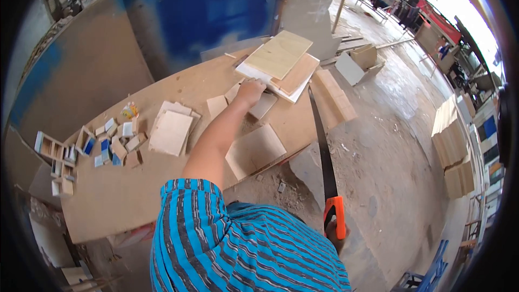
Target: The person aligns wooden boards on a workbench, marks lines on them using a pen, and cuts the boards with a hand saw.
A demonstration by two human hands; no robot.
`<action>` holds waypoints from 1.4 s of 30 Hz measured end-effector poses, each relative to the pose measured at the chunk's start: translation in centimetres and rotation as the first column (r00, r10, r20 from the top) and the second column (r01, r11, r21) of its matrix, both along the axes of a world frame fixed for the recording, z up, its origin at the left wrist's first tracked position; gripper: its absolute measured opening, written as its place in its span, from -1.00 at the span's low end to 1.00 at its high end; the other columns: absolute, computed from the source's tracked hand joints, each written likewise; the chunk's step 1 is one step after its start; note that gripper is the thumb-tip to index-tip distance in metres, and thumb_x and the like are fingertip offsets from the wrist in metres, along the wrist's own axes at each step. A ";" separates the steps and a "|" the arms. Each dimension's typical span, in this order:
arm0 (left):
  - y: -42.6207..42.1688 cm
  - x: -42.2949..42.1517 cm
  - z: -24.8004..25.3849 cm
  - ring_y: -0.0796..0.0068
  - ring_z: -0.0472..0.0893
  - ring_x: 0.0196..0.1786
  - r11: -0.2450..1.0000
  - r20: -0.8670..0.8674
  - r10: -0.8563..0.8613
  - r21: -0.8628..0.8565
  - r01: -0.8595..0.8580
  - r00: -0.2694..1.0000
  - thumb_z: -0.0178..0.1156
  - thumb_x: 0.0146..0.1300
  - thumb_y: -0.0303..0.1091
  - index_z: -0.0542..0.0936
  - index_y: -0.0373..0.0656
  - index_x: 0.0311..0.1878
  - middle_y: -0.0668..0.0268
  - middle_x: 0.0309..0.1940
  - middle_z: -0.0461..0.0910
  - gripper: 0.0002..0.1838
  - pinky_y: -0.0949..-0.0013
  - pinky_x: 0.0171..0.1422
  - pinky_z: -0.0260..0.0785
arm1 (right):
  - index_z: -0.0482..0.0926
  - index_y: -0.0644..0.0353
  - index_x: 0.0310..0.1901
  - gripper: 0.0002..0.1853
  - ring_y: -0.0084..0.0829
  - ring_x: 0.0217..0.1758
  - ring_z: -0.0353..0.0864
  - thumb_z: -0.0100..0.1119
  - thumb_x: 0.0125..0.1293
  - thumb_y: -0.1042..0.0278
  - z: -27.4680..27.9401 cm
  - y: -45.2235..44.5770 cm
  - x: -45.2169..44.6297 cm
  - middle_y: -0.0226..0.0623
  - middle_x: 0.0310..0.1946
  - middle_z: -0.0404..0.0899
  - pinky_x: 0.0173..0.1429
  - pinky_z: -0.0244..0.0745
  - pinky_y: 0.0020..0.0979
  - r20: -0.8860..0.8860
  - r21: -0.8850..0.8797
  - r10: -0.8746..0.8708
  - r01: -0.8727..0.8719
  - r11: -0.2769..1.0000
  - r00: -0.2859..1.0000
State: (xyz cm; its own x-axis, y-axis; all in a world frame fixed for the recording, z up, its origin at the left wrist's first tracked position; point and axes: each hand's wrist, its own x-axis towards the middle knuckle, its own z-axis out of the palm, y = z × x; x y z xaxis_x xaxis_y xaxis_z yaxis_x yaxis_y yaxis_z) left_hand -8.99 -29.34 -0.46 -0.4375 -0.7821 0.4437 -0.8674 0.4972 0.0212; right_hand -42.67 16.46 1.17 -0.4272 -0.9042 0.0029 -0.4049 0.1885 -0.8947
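Note:
My left hand (251, 91) is closed at the lower left edge of a stack of boards, with its fingertips hidden. The stack has a light plywood board (281, 54) on top, a browner board (297, 74) and a white board (296, 93) beneath. Low on the right, my right hand (336, 234) is wrapped round the orange handle (339, 217) of a handsaw. Its dark blade (326, 165) points up toward the right end of the table, beside a long wooden piece (334, 97). Small flat boards (261, 104) lie just below my left hand.
On the table (108, 200) lie a pile of small wood blocks (121, 143), square boards (170, 130) and another board (255, 151) at the near edge. A blue-painted panel (216, 11) stands behind. Stacked boards (451, 140) stand at the right.

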 end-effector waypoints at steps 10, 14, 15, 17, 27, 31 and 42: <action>-3.6 0.3 -2.9 0.01 0.63 -0.12 0.993 -0.164 0.038 0.120 -0.018 0.986 -0.01 0.21 -0.43 0.65 -0.11 -0.23 0.12 -0.15 0.61 -0.78 0.05 -0.04 0.49 | 0.50 0.33 -0.58 -0.71 -0.50 -0.72 0.36 0.32 0.13 0.32 0.3 2.1 4.7 -0.26 -0.77 0.36 -0.57 0.25 -0.34 0.026 0.025 -0.162 0.161 0.987 0.986; -3.0 -0.7 -1.7 0.03 0.63 -0.10 0.984 -0.213 0.091 0.171 -0.055 0.973 -0.02 0.25 -0.43 0.65 -0.12 -0.23 0.18 -0.13 0.62 -0.78 0.08 0.00 0.49 | 0.52 0.29 -0.55 -0.75 -0.40 -0.70 0.38 0.35 0.11 0.34 1.4 1.6 5.1 -0.21 -0.74 0.33 -0.54 0.27 -0.33 -0.089 -0.014 -0.106 0.105 0.994 0.990; -3.2 -0.9 -2.1 0.03 0.63 -0.09 0.986 -0.186 0.088 0.155 -0.059 0.979 -0.02 0.25 -0.42 0.65 -0.11 -0.22 0.20 -0.12 0.62 -0.78 0.08 0.00 0.49 | 0.52 0.28 -0.55 -0.76 -0.38 -0.70 0.38 0.35 0.10 0.35 1.3 1.5 5.2 -0.20 -0.73 0.33 -0.53 0.27 -0.33 -0.109 -0.048 -0.093 0.088 0.995 0.990; -3.6 -0.7 -2.7 0.04 0.62 -0.08 0.988 -0.130 0.106 0.123 -0.090 0.986 -0.02 0.26 -0.41 0.64 -0.09 -0.21 0.23 -0.11 0.62 -0.78 0.09 0.01 0.49 | 0.51 0.27 -0.55 -0.77 -0.35 -0.69 0.40 0.37 0.07 0.36 1.8 1.0 5.1 -0.19 -0.72 0.34 -0.51 0.27 -0.33 -0.132 -0.070 -0.061 0.052 0.996 0.989; 9.4 0.2 -0.9 0.06 0.44 0.29 0.978 -0.250 0.128 0.194 -0.079 0.960 0.31 0.10 -0.33 0.55 -0.14 0.15 0.09 0.17 0.52 -0.51 0.08 0.36 0.27 | 0.49 0.31 -0.56 -0.76 -0.45 -0.69 0.32 0.38 0.03 0.40 -0.3 0.9 1.0 -0.24 -0.73 0.35 -0.52 0.23 -0.38 0.038 -0.111 0.098 -0.093 0.989 0.994; 18.3 1.1 -2.1 0.12 0.33 0.38 0.893 -0.231 0.422 0.269 -0.359 0.877 0.31 0.12 -0.28 0.42 -0.11 0.30 0.13 0.27 0.42 -0.37 -0.01 0.44 0.13 | 0.47 0.29 -0.57 -0.72 -0.53 -0.63 0.32 0.36 0.07 0.32 0.7 -0.6 -3.0 -0.30 -0.72 0.32 -0.50 0.25 -0.37 0.079 0.027 0.198 -0.200 0.979 0.977; 26.7 -3.4 -2.5 0.02 -0.04 0.59 0.702 -0.036 0.664 0.377 -0.605 0.747 0.32 0.12 0.14 0.21 -0.10 0.49 0.13 0.53 0.09 -0.05 -0.09 0.58 -0.23 | 0.49 0.30 -0.56 -0.64 -0.33 -0.67 0.34 0.40 0.07 0.20 0.3 -4.7 -10.7 -0.15 -0.70 0.34 -0.50 0.27 -0.33 -0.052 -0.075 0.651 -0.653 0.753 0.757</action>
